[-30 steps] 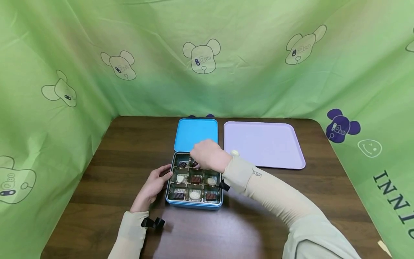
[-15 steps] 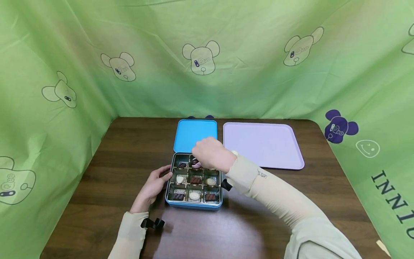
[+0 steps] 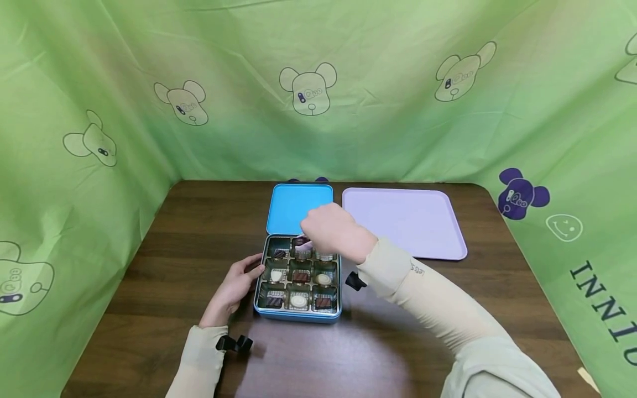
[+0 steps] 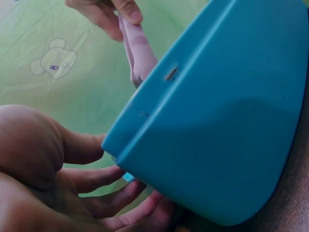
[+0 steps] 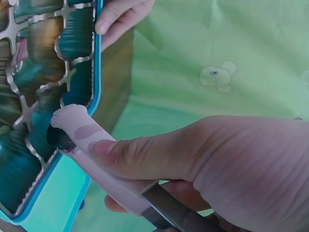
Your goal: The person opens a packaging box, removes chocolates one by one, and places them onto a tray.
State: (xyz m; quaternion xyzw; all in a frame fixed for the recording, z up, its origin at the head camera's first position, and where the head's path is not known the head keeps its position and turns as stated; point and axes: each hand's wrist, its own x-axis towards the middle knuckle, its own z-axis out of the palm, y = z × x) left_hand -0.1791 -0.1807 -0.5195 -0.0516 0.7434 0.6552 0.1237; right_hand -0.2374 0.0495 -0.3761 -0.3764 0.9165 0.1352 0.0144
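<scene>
A blue tin with divided compartments holds dark, brown and white chocolates. Resting against the tin's left side is my left hand, its thumb and fingers touching the outer wall and rim; the left wrist view shows this contact close up. My right hand is above the tin's back row, pinching a pair of pink tongs between thumb and fingers. Between the tong tips sits a dark chocolate, over the back middle compartment. The hand covers part of the back right compartment.
Behind the tin lies its blue lid. A lilac tray stands at the back right of the brown wooden table. Green printed cloth hangs behind and on both sides.
My right hand has risen slightly and shifted right, bringing more of the pink tongs and the dark chocolate into view. My left hand stays against the tin.
</scene>
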